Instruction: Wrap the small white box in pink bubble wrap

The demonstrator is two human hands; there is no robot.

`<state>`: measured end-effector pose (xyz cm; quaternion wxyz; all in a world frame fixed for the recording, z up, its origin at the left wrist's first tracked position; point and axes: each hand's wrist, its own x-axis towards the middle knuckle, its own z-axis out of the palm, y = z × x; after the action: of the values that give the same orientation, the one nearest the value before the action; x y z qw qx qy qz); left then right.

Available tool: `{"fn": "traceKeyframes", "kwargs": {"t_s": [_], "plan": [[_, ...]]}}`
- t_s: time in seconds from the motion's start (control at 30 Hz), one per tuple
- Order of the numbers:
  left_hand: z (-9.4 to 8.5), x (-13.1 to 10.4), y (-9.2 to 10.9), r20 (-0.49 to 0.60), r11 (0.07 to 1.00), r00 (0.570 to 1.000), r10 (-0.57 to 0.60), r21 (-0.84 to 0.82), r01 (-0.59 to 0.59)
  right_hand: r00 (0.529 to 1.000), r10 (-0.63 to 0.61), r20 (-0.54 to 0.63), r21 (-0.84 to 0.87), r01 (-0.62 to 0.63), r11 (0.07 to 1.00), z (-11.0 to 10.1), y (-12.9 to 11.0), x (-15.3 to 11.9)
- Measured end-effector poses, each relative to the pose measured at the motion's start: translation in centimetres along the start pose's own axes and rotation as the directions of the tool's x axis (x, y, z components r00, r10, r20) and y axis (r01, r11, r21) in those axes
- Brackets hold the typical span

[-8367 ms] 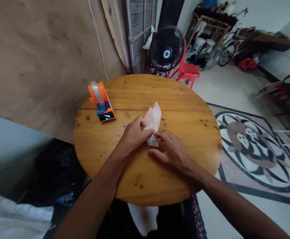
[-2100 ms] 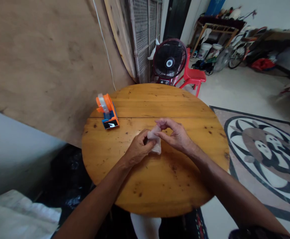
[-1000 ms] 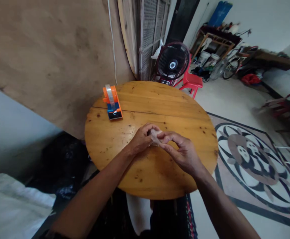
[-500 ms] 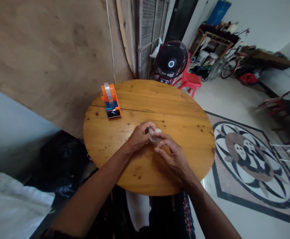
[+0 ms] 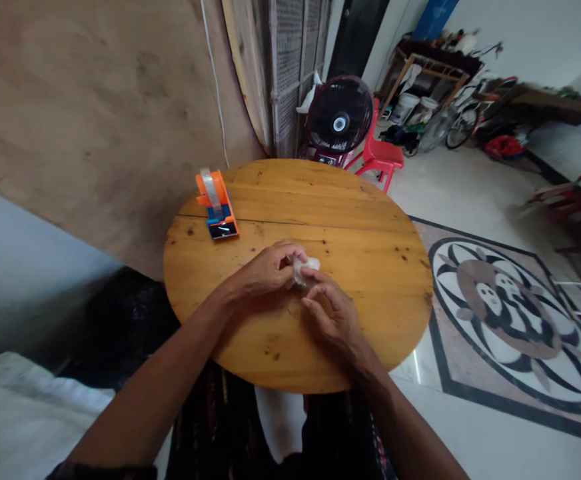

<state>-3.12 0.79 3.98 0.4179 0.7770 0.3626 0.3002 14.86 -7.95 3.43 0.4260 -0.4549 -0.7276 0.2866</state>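
While the left hand [image 5: 265, 268] pinches the wrap [image 5: 304, 267], the right hand [image 5: 338, 312] touches it, thumb spread.
Light, steady pressure should suit it.

Room with pale walls [image 5: 535, 33] and a light, glossy floor [image 5: 463, 190], seen over a round wooden table [image 5: 300, 193].
On the left stands a broad brown panel [image 5: 95, 100] with a white cord [image 5: 214, 80] hanging before it; a bluish wall [image 5: 20, 247] shows nearer. Beyond the table are a woven screen [image 5: 288, 60], a dark fan [image 5: 339, 124] and a red chair [image 5: 386, 155]. At the far right, a cluttered wooden stand [image 5: 435, 65] has white buckets [image 5: 404, 108] at its foot and a bicycle [image 5: 463, 127] beside it. A panda medallion [image 5: 518, 307] marks the floor on the right; light is dimmer at the near left.
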Motion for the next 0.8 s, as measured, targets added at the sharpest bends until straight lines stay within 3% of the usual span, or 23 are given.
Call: {"fn": "traceKeyframes", "kwargs": {"t_s": [0.1, 0.17, 0.3, 0.47, 0.63, 0.8], "plan": [[-1.1, -0.9, -0.1, 0.108, 0.985, 0.989, 0.098, 0.133, -0.112, 1.000, 0.014, 0.013, 0.005, -0.014, 1.000, -0.1, 0.0, 0.1], [-1.0, -1.5, -0.2, 0.114, 0.968, 0.985, 0.130, 0.202, -0.151, 0.999, 0.035, 0.022, 0.013, -0.035, 0.999, -0.2, -0.1, 0.1], [0.4, -2.3, -0.7, -0.010, 0.949, 0.984, 0.178, 0.267, -0.169, 0.999, 0.008, 0.049, -0.025, -0.007, 1.000, -0.3, -0.1, 0.0], [1.9, -2.6, -1.8, -0.125, 0.919, 0.960, 0.251, 0.342, -0.196, 0.980, -0.192, 0.048, -0.265, 0.198, 0.944, 0.2, 0.3, -0.8], [2.3, -2.8, -2.2, -0.171, 0.906, 0.942, 0.290, 0.366, -0.212, 0.958, -0.283, 0.036, -0.423, 0.272, 0.865, 0.9, 0.1, -1.4], [2.7, -2.9, -2.0, -0.201, 0.913, 0.940, 0.276, 0.360, -0.191, 0.959, -0.271, 0.085, -0.472, 0.278, 0.837, 1.2, -0.1, -1.5]]}}
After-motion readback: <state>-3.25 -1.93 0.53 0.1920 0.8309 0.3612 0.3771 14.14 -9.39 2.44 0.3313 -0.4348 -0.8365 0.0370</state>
